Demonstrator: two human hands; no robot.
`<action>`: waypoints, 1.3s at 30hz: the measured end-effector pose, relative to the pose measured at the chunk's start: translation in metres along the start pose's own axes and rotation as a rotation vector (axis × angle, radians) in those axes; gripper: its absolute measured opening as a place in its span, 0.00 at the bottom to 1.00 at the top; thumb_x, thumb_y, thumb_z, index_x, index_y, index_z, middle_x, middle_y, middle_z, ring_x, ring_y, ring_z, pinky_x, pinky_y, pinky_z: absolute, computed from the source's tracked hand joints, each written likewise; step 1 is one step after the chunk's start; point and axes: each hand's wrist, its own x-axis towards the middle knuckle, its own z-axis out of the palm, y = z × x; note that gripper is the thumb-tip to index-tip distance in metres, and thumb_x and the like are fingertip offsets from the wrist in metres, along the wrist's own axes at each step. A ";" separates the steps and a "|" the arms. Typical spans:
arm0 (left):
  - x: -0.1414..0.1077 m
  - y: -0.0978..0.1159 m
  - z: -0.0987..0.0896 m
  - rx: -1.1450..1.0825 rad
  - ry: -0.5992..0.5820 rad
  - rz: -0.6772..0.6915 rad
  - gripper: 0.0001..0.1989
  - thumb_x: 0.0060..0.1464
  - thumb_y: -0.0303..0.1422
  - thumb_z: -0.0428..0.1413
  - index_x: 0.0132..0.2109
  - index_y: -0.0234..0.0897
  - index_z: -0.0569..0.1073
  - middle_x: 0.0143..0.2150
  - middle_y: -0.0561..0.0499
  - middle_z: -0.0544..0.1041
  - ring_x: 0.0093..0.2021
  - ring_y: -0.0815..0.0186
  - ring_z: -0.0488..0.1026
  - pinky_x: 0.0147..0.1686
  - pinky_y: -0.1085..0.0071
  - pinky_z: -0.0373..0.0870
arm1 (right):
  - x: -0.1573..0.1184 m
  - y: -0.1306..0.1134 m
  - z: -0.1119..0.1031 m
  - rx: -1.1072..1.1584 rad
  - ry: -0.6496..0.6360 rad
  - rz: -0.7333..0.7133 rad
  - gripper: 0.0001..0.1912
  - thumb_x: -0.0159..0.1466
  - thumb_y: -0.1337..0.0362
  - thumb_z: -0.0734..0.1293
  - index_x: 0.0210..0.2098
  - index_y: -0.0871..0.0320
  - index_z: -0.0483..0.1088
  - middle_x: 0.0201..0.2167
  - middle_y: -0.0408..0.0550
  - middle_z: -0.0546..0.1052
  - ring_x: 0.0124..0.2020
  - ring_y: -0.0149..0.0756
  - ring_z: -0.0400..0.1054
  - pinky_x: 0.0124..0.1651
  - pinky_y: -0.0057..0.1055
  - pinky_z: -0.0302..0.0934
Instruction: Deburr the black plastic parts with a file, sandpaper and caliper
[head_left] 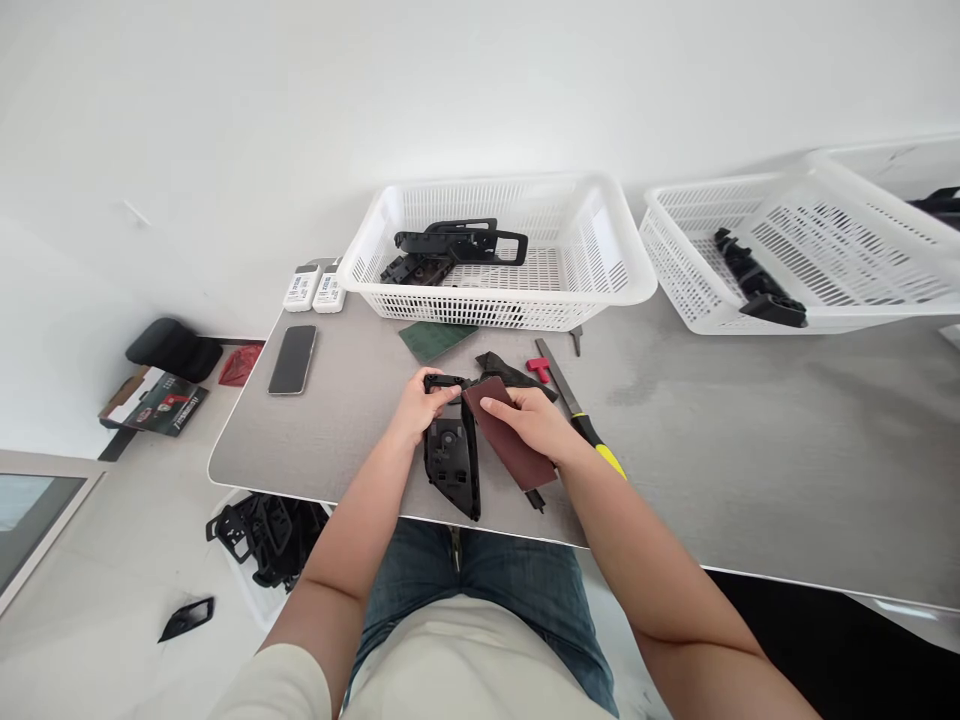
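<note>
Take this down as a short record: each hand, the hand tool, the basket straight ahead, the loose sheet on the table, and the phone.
Left hand: holds a black part near its far end
Right hand: holds a reddish-brown sheet; contact with the part unclear
Tool: file with black-and-yellow handle
Basket: white, holds black pieces
Loose sheet: green, by the basket
Phone: flat, toward the table's left end

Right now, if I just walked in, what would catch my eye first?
Probably the reddish-brown sheet in the right hand, next to the black plastic part held by the left hand near the table's front edge. Behind them stands a large white basket with more black pieces inside. A tool with a yellow-and-black handle lies just right of the right hand.
</note>
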 end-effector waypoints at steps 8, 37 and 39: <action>0.001 0.000 -0.001 0.034 -0.001 -0.007 0.21 0.35 0.32 0.68 0.33 0.37 0.63 0.18 0.65 0.56 0.14 0.80 0.50 0.17 0.78 0.42 | 0.000 0.000 -0.002 0.006 0.034 0.017 0.18 0.51 0.49 0.68 0.23 0.59 0.69 0.18 0.40 0.69 0.19 0.28 0.58 0.22 0.27 0.50; 0.001 -0.001 -0.002 0.067 -0.056 0.030 0.25 0.33 0.39 0.68 0.36 0.38 0.64 0.21 0.63 0.63 0.14 0.80 0.52 0.16 0.78 0.44 | 0.016 0.009 0.006 0.629 0.033 0.026 0.18 0.44 0.53 0.76 0.29 0.57 0.74 0.25 0.45 0.78 0.28 0.34 0.71 0.37 0.32 0.65; 0.001 -0.002 -0.003 0.127 -0.052 0.025 0.26 0.33 0.39 0.69 0.38 0.38 0.64 0.23 0.61 0.65 0.16 0.79 0.56 0.17 0.78 0.48 | 0.017 0.010 0.009 0.676 -0.002 0.034 0.17 0.46 0.54 0.76 0.30 0.58 0.74 0.24 0.46 0.78 0.27 0.35 0.71 0.36 0.32 0.65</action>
